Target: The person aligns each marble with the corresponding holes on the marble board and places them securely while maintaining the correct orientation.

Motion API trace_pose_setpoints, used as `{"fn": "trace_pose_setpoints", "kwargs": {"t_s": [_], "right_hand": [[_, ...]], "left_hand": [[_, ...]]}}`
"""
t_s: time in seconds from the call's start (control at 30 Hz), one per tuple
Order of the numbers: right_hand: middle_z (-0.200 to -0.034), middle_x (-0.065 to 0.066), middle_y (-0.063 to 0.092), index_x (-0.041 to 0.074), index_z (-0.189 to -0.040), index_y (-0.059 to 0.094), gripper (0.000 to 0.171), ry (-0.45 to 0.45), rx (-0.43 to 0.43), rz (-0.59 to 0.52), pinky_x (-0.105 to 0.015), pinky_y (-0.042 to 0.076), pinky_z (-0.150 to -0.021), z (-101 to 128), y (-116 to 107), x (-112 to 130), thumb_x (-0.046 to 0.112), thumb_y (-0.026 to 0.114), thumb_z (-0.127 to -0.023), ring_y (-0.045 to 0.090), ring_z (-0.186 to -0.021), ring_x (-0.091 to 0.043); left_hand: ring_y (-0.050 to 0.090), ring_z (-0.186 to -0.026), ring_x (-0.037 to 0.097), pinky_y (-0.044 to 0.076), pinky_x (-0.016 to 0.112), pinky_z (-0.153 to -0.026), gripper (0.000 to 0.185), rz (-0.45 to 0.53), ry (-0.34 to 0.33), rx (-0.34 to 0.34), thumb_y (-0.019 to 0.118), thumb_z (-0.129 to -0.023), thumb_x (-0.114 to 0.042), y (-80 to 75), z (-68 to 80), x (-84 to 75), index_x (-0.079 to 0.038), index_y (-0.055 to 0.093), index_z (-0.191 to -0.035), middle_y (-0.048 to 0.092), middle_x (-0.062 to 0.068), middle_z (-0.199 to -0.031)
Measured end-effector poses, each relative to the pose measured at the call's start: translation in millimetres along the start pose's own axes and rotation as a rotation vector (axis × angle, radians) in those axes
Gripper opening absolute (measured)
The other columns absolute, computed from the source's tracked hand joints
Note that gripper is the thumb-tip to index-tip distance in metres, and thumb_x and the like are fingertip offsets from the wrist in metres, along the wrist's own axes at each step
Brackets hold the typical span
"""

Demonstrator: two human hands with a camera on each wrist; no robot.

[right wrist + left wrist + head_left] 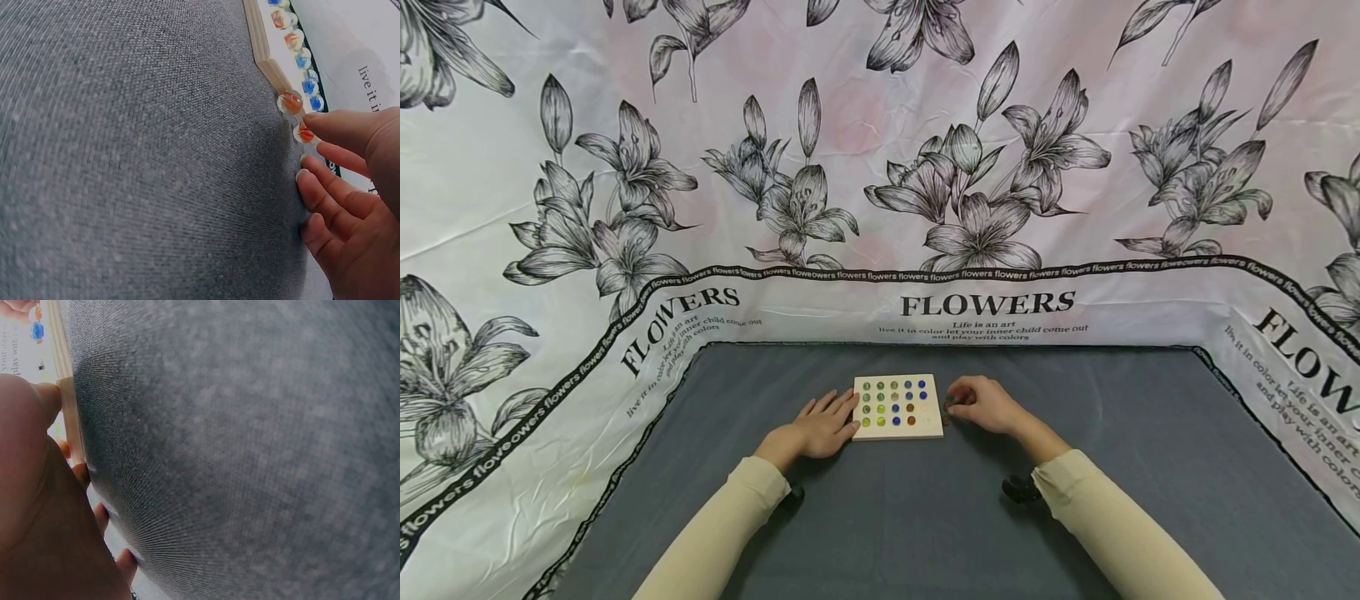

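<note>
A pale wooden board (pixel 934 429) lies on the grey cloth, with rows of glass marbles set in it: green and yellow-green at left, blue and orange-brown further right. My left hand (pixel 822 427) rests flat at the board's left edge, fingers spread and thumb touching its side. Off the right edge, my right hand (pixel 988 406) pinches a clear marble with an orange swirl (pixel 304 132) between thumb and index fingertips. A second orange-swirled marble (pixel 290 101) sits close by, beside the board's corner. The other right fingers are loosely bent over the cloth.
Grey cloth (pixel 880 517) covers the table surface. White fabric printed with flowers and lettering (pixel 988 304) rises behind and at both sides. Dark wrist-worn pieces (pixel 1021 489) show at both sleeves.
</note>
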State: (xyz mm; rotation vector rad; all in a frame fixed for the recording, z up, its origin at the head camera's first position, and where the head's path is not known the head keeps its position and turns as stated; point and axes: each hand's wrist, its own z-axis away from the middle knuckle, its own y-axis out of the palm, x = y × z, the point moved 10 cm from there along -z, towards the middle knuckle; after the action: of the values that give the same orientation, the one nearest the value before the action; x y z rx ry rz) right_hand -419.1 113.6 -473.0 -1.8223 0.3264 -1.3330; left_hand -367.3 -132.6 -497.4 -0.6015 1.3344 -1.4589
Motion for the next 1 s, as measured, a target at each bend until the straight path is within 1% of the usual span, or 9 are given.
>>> {"fn": "trace_pose_setpoints", "kwargs": {"t_s": [0.2,0.37,0.57,0.87,1.0], "right_hand": [[-0.097,-0.009,0.07,-0.002,-0.113,0.071,0.025,0.013,0.0,-0.018,-0.031,0.05,-0.065,-0.6,2.0,0.4,0.011,0.075,-0.092,0.061,-0.079,-0.016],[-0.094,-0.009,0.069,-0.002,-0.109,0.072,0.021,0.014,-0.006,-0.027,-0.032,0.049,-0.064,-1.5,2.4,2.0,0.01,0.075,-0.092,0.06,-0.075,-0.016],[-0.092,-0.008,0.069,-0.001,-0.104,0.073,0.016,0.023,-0.006,-0.02,-0.032,0.049,-0.064,-2.1,3.5,2.8,0.009,0.074,-0.092,0.059,-0.075,-0.015],[-0.082,-0.003,0.066,0.002,-0.097,0.074,0.008,0.025,-0.011,0.004,-0.029,0.044,-0.061,-3.6,4.2,2.5,0.008,0.074,-0.091,0.054,-0.068,-0.012],[-0.083,-0.003,0.068,0.002,-0.095,0.074,0.007,0.02,-0.016,-0.01,-0.031,0.046,-0.063,-3.3,3.3,2.1,0.008,0.074,-0.091,0.057,-0.071,-0.013]], "left_hand": [[0.008,-0.158,0.033,0.008,0.058,-0.125,0.061,-0.004,0.0,0.005,0.03,-0.113,-0.041,0.3,0.4,-0.1,-0.015,0.016,-0.166,0.012,0.004,-0.172],[0.01,-0.158,0.032,0.01,0.058,-0.125,0.061,-0.008,0.0,-0.001,0.03,-0.113,-0.043,-0.1,0.2,-0.2,-0.016,0.017,-0.166,0.013,0.003,-0.172],[0.01,-0.158,0.032,0.01,0.058,-0.125,0.061,-0.006,0.004,-0.002,0.031,-0.113,-0.043,0.4,0.2,-0.7,-0.016,0.017,-0.166,0.013,0.003,-0.172],[0.009,-0.158,0.033,0.009,0.058,-0.125,0.061,-0.01,0.005,-0.008,0.03,-0.113,-0.042,-0.5,-0.7,0.8,-0.015,0.016,-0.166,0.012,0.004,-0.172],[0.009,-0.158,0.033,0.008,0.058,-0.125,0.061,-0.009,0.009,-0.007,0.03,-0.113,-0.041,-0.8,-0.5,0.2,-0.014,0.016,-0.166,0.012,0.005,-0.172]]}}
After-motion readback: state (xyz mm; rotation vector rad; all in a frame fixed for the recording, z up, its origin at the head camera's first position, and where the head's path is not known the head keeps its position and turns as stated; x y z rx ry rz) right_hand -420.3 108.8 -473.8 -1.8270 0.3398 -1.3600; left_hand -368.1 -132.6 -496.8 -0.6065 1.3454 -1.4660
